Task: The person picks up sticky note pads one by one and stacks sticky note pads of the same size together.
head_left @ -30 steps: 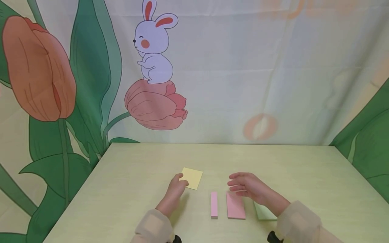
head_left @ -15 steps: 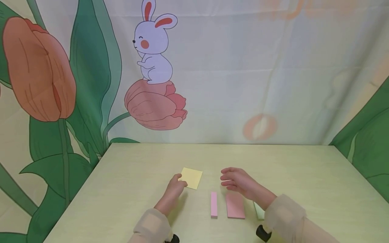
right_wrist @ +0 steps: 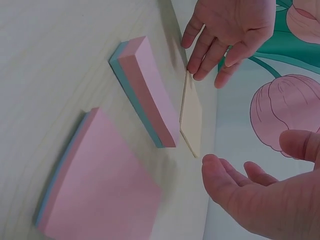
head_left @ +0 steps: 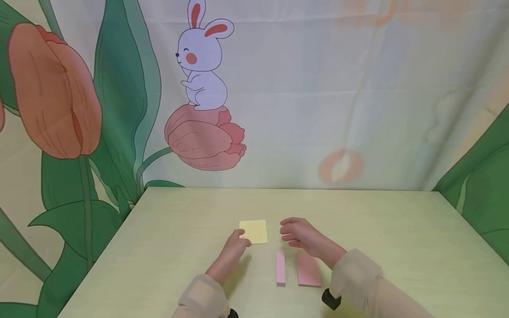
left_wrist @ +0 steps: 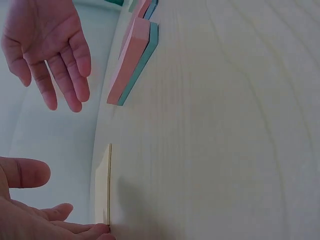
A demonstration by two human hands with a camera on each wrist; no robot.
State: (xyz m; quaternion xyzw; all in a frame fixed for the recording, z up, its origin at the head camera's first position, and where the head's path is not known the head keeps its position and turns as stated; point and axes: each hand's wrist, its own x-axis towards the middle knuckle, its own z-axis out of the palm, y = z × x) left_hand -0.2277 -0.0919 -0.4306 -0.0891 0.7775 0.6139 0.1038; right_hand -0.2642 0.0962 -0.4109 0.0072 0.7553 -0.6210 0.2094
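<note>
In the head view a thin yellow square, like a sticky note pad, lies flat on the table. My left hand is at its left side, fingers loosely extended; in the right wrist view the fingertips touch the edge of the pad. My right hand hovers to the right of it, relaxed fingers pointing left, holding nothing. Below that hand lie a narrow pink block and a wider pink pad. Seen from the right wrist, the narrow block has a blue-green layer beneath the pink.
A pale wood-grain table bears all of these. Behind it hangs a cloth backdrop printed with tulips and a rabbit. Black wrist devices sit under the rolled sleeves.
My right hand has moved left toward the yellow pad, its sleeve now hiding the green piece. The yellow pad has turned a little and sits straighter, with my left hand still beside it.
</note>
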